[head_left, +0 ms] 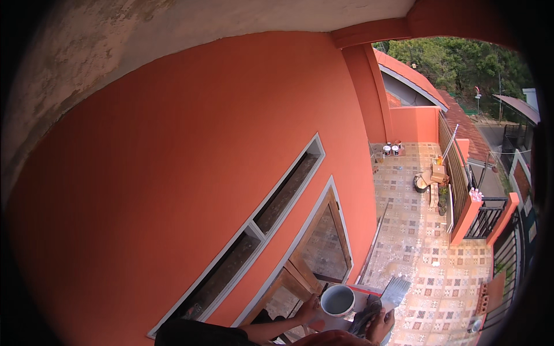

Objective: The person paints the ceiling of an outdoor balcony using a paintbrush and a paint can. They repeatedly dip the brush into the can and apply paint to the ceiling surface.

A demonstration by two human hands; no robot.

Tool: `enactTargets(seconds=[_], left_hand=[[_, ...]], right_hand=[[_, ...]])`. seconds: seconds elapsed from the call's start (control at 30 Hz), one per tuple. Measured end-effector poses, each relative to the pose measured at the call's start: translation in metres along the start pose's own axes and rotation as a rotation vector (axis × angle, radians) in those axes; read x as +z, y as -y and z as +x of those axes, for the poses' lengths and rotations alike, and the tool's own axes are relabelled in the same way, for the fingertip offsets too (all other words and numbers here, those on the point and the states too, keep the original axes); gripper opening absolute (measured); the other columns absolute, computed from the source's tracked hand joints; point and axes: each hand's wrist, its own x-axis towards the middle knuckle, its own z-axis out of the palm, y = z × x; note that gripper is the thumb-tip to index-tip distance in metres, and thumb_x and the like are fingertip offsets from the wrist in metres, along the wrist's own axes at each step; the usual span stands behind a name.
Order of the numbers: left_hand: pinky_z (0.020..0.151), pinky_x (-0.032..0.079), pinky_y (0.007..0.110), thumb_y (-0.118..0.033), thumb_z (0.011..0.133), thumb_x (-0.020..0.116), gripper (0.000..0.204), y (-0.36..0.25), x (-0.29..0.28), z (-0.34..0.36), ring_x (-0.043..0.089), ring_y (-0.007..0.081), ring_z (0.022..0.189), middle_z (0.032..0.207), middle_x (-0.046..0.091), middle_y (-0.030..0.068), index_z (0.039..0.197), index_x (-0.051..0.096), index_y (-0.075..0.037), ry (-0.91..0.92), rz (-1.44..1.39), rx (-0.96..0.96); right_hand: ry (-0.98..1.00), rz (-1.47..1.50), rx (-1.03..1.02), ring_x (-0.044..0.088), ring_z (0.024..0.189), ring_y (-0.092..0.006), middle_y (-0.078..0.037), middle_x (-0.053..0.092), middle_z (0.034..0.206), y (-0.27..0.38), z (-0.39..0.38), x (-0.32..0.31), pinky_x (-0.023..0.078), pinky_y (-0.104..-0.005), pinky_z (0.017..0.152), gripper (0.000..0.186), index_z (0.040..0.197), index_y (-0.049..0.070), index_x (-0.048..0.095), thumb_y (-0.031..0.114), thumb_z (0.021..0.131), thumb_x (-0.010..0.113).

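Observation:
At the lower edge, a round white-rimmed pot (338, 300) holds grey paint or a similar grey liquid. My left hand (308, 310) grips the pot's left side, its fingers closed against it. To the right, my right hand (381, 326) is closed around the handle end of a wide flat brush (396, 292) with pale grey bristles pointing up and away. A dark cloth (365, 316) or glove-like piece lies between the pot and my right hand; I cannot tell which it is.
I am high beside an orange wall (173, 173) with a grey-framed vent opening (257, 230) and a wooden-framed window (323, 242). Far below lies a patterned tile floor (404, 230). Paint buckets (391, 150) and cardboard boxes (438, 173) stand there, near a railing (453, 150).

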Motion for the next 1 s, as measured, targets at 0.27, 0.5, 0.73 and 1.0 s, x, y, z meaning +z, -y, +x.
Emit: enactTargets(seconds=[0.27, 0.5, 0.73, 1.0], left_hand=[[0.077, 0.049, 0.045, -0.015, 0.100, 0.050, 0.039, -0.034, -0.004, -0.006, 0.065, 0.0359, 0.101, 0.106, 0.064, 0.0217, 0.135, 0.037, -0.005, 0.146, -0.001, -0.022], [0.076, 0.049, 0.046, -0.016, 0.100, 0.049, 0.038, -0.036, -0.007, 0.004, 0.065, 0.0365, 0.100, 0.104, 0.064, 0.0218, 0.134, 0.038, -0.005, 0.168, 0.016, -0.041], [0.076, 0.049, 0.046, -0.017, 0.100, 0.049, 0.037, -0.039, -0.010, 0.013, 0.065, 0.0370, 0.098, 0.102, 0.064, 0.0219, 0.134, 0.038, -0.005, 0.171, 0.039, -0.046], [0.076, 0.049, 0.047, -0.018, 0.101, 0.048, 0.036, -0.040, -0.009, 0.016, 0.066, 0.0377, 0.097, 0.100, 0.064, 0.0221, 0.133, 0.038, -0.005, 0.186, 0.055, -0.046]], right_hand=[[0.014, 0.163, -0.030, 0.045, 0.048, -0.0097, -0.004, 0.053, 0.064, 0.019, -0.010, 0.008, 0.033, -0.0273, 0.041, 0.025, 0.082, 0.002, 0.055, 0.021, 0.099, 0.057], [0.096, 0.343, 0.003, 0.046, 0.047, -0.0085, -0.003, 0.054, 0.063, 0.011, -0.008, 0.011, 0.032, -0.0249, 0.040, 0.026, 0.084, 0.006, 0.049, 0.023, 0.100, 0.060], [0.136, 0.423, 0.082, 0.046, 0.046, -0.0101, -0.005, 0.054, 0.061, 0.030, -0.016, 0.007, 0.033, -0.0265, 0.040, 0.028, 0.080, 0.006, 0.048, 0.022, 0.100, 0.059], [0.082, 0.162, -0.147, 0.047, 0.057, -0.0147, -0.006, 0.055, 0.067, 0.056, -0.022, -0.002, 0.038, -0.0313, 0.050, 0.024, 0.084, 0.000, 0.056, 0.020, 0.098, 0.059]])
